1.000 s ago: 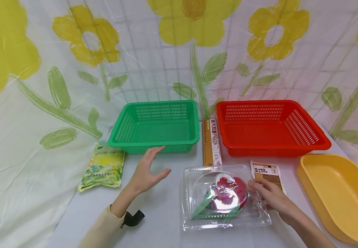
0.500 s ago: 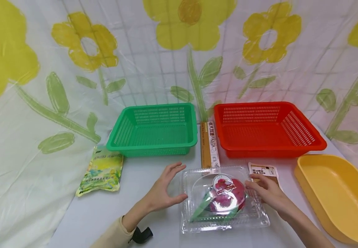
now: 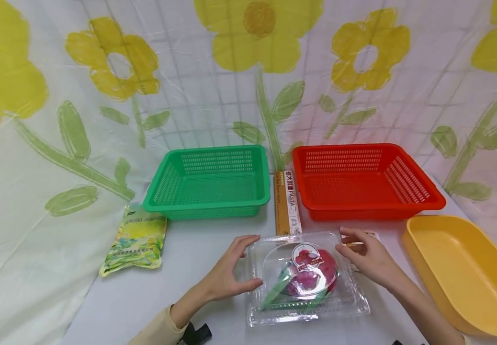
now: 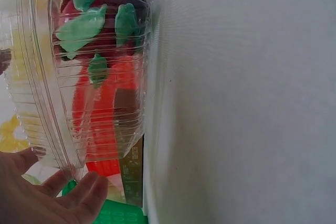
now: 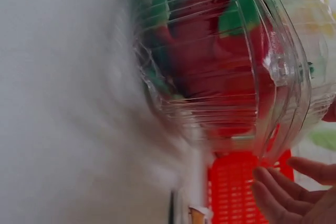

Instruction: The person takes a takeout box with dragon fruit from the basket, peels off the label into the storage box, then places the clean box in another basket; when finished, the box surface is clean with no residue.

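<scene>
A clear plastic clamshell box (image 3: 274, 309) with a round label sits on the table in front of me. Inside is a red, round thing (image 3: 309, 282) with green leaf-shaped tips, like a dragon fruit. At the box's left rim is my left hand (image 3: 222, 278), thumb and fingers spread wide. In the left wrist view its fingertips (image 4: 89, 195) are right at the rim. My right hand (image 3: 371, 256) is by the far right corner, fingers loosely bent. The right wrist view has its fingers (image 5: 278, 195) just below the rim. A small brown-and-white packet (image 3: 371, 235) is partly hidden behind this hand.
Behind stand a green basket (image 3: 207, 211) and a red basket (image 3: 373, 211), a pasta box (image 3: 287, 206) lying between them. A yellow-green bag (image 3: 136, 242) lies left. On the right is a yellow tub (image 3: 468, 268). A flowered curtain hangs behind.
My left hand has moved right, up to the box's left rim. My right hand has shifted from the box's right side toward its far corner. The box stays nearly in place.
</scene>
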Demonstrator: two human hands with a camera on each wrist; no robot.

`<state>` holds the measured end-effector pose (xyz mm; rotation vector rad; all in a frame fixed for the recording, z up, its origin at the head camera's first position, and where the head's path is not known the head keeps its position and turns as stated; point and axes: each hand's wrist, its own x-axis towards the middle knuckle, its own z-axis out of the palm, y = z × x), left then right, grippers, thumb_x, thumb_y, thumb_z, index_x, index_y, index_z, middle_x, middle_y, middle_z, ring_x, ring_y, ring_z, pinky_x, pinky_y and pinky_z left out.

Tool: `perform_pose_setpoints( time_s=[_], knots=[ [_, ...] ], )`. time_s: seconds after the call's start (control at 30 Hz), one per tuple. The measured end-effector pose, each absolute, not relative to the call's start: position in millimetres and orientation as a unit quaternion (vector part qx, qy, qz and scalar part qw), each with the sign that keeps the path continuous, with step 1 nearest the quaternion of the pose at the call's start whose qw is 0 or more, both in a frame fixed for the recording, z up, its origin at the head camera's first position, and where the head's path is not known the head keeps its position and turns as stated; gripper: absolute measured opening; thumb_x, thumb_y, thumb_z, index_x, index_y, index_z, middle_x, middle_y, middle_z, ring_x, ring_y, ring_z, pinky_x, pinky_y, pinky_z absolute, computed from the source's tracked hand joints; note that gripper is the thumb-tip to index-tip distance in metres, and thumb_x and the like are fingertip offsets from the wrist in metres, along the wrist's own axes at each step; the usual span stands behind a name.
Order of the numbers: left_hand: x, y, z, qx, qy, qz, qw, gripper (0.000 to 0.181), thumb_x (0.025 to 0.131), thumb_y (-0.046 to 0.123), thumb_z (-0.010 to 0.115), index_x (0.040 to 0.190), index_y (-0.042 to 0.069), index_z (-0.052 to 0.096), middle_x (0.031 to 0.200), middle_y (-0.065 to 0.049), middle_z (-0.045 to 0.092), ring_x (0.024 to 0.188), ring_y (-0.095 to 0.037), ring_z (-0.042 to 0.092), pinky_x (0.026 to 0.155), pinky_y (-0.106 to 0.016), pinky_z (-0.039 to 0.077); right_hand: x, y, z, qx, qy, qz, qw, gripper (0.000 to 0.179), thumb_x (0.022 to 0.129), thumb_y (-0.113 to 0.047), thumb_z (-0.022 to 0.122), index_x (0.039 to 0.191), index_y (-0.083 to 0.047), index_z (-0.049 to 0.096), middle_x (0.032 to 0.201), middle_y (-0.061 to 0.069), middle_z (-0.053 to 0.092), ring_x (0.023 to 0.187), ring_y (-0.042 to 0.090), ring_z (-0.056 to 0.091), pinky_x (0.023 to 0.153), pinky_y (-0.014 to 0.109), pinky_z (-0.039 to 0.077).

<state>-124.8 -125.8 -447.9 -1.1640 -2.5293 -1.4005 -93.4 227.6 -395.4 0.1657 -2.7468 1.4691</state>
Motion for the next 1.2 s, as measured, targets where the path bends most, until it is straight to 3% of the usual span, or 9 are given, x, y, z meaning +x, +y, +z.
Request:
perform_pose_setpoints(
  time_s=[0.17, 0.3, 0.4, 0.67, 0.93, 1.2],
  knots=[
    [-124, -125, -448, -0.373, -0.810, -0.452, 0.007, 0.088, 0.080, 0.040, 0.076, 0.154, 0.022, 0.031, 0.150, -0.001, 0.036, 0.134, -0.027, 0.042, 0.096, -0.044, 0.049, -96, 224, -391, 0.077, -0.905, 0.415, 0.052, 0.046, 0.091, -0.022, 0.070, 0.127, 0.004, 0.058, 0.118, 0.025, 0.063, 0.098, 0.039, 0.067, 0.075, 0.043, 0.059],
    [-125, -125, -448, -0.369, -0.810, -0.455, 0.001, 0.088, 0.080, 0.040, 0.076, 0.153, 0.016, 0.033, 0.150, -0.001, 0.036, 0.134, -0.028, 0.041, 0.095, -0.045, 0.050, -99, 220, -386, 0.088, -0.912, 0.394, 0.081, 0.043, 0.089, -0.021, 0.072, 0.124, 0.001, 0.060, 0.115, 0.021, 0.063, 0.100, 0.038, 0.064, 0.082, 0.050, 0.056],
    [-125, -125, -448, -0.369, -0.811, -0.454, -0.001, 0.089, 0.080, 0.039, 0.076, 0.153, 0.015, 0.033, 0.150, -0.001, 0.037, 0.134, -0.028, 0.041, 0.095, -0.045, 0.049, -102, 215, -383, 0.106, -0.914, 0.380, 0.089, 0.042, 0.088, -0.020, 0.074, 0.123, -0.001, 0.062, 0.113, 0.017, 0.064, 0.101, 0.034, 0.063, 0.085, 0.052, 0.055],
    [-125, -125, -449, -0.368, -0.809, -0.458, -0.002, 0.088, 0.079, 0.040, 0.076, 0.154, 0.024, 0.031, 0.149, -0.001, 0.038, 0.133, -0.031, 0.042, 0.095, -0.045, 0.049, -107, 201, -376, 0.178, -0.913, 0.349, 0.114, 0.037, 0.083, -0.014, 0.079, 0.117, -0.008, 0.067, 0.110, 0.007, 0.070, 0.098, 0.027, 0.066, 0.081, 0.047, 0.057],
    [-125, -126, -448, -0.374, -0.803, -0.464, -0.006, 0.086, 0.081, 0.037, 0.075, 0.154, 0.024, 0.031, 0.146, -0.014, 0.042, 0.129, -0.036, 0.044, 0.094, -0.047, 0.049, -111, 192, -368, 0.223, -0.905, 0.359, 0.038, 0.031, 0.085, -0.018, 0.077, 0.114, -0.011, 0.068, 0.099, -0.002, 0.072, 0.087, 0.013, 0.066, 0.076, 0.036, 0.058],
    [-127, -125, -450, -0.379, -0.803, -0.460, -0.002, 0.085, 0.082, 0.038, 0.075, 0.154, 0.019, 0.032, 0.145, -0.014, 0.043, 0.127, -0.035, 0.045, 0.094, -0.046, 0.050, -114, 188, -366, 0.216, -0.914, 0.343, 0.012, 0.033, 0.082, -0.016, 0.079, 0.112, -0.009, 0.069, 0.092, -0.004, 0.070, 0.083, 0.012, 0.065, 0.074, 0.035, 0.058]
  ],
)
